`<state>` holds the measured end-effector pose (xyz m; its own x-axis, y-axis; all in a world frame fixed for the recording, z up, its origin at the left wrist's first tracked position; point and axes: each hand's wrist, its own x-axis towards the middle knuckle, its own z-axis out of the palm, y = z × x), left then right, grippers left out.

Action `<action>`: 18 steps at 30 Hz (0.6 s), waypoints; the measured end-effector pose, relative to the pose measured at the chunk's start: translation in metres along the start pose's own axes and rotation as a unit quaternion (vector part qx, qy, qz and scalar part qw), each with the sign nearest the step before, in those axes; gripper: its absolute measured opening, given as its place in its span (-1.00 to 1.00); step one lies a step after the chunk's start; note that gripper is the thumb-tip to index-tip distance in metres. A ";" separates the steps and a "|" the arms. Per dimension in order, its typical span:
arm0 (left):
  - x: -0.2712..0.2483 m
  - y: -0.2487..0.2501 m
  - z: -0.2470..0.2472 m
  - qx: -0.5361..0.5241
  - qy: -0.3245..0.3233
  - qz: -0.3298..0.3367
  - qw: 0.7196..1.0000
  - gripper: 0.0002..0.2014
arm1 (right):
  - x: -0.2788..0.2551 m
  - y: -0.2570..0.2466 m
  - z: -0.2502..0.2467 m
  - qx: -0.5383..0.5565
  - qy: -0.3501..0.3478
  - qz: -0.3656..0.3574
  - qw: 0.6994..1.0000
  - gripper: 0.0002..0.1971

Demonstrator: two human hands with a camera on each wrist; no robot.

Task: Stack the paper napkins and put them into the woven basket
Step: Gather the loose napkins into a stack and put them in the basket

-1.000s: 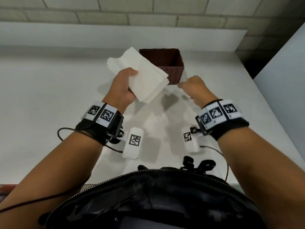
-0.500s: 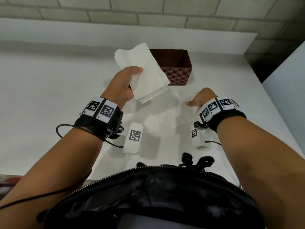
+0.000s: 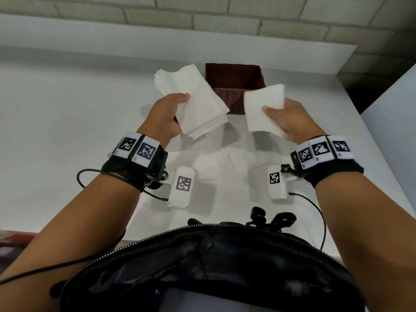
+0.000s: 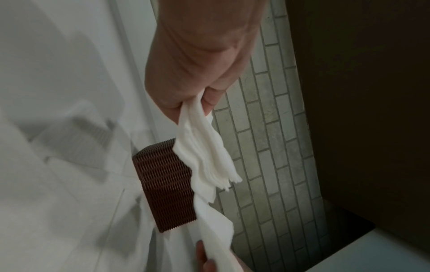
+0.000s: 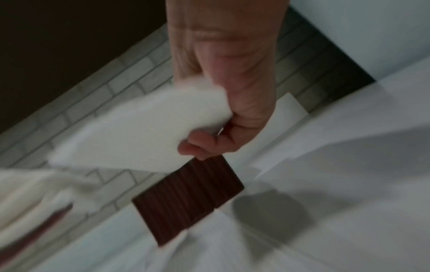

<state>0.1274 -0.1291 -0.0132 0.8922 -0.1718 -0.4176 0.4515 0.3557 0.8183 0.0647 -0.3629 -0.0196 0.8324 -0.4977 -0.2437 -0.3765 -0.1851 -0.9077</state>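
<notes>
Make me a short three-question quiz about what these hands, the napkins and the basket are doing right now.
1. True or false: the woven basket already holds napkins.
2. Which hand holds the thick napkin stack? A) left hand B) right hand
3. Fill in: the right hand pinches a single ____.

Key: 1 false, its visible inside looks empty. 2 A. 3 napkin.

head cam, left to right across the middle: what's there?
left hand → napkin stack it grips → woven basket behind → single napkin → right hand pinching it
</notes>
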 end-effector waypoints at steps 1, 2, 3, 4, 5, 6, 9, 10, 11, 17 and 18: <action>0.000 0.000 -0.001 0.004 0.002 0.000 1.000 -0.92 | -0.001 0.002 0.006 -0.053 -0.025 -0.011 0.998 -0.57; 0.000 -0.001 -0.002 0.007 0.005 -0.001 1.000 -0.92 | -0.004 0.005 0.012 -0.098 -0.049 -0.009 0.994 -0.58; 0.000 -0.001 -0.004 0.008 0.009 -0.002 1.000 -0.92 | -0.005 0.009 0.018 -0.127 -0.070 -0.003 0.989 -0.59; -0.001 -0.002 -0.005 0.010 0.012 -0.004 1.000 -0.92 | -0.007 0.013 0.023 -0.141 -0.088 0.003 0.986 -0.59; -0.002 -0.002 -0.008 0.012 0.016 -0.006 1.000 -0.93 | -0.007 0.017 0.028 -0.144 -0.097 0.005 0.985 -0.61; -0.003 -0.002 -0.010 0.012 0.019 -0.007 1.000 -0.94 | -0.008 0.020 0.031 -0.148 -0.099 0.007 0.984 -0.62; -0.004 -0.003 -0.019 0.018 0.026 -0.008 0.999 -0.94 | -0.006 0.023 0.037 -0.143 -0.091 0.015 0.985 -0.63; -0.004 -0.003 -0.023 0.020 0.029 -0.005 0.999 -0.94 | -0.006 0.023 0.038 -0.140 -0.090 0.017 0.986 -0.63; -0.004 -0.003 -0.027 0.020 0.033 -0.003 0.999 -0.94 | -0.006 0.022 0.039 -0.139 -0.090 0.017 0.986 -0.63; -0.006 -0.003 -0.053 0.029 0.062 0.000 0.998 -0.96 | -0.004 0.027 0.043 -0.180 -0.092 -0.007 0.979 -0.64; -0.006 -0.002 -0.056 0.027 0.063 0.001 0.998 -0.95 | -0.004 0.027 0.043 -0.190 -0.091 -0.015 0.978 -0.65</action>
<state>0.1202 -0.0770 -0.0348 0.8863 -0.0530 -0.4600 0.4530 0.3049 0.8377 0.0689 -0.3295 -0.0582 0.8912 -0.3351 -0.3059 -0.4452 -0.5155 -0.7321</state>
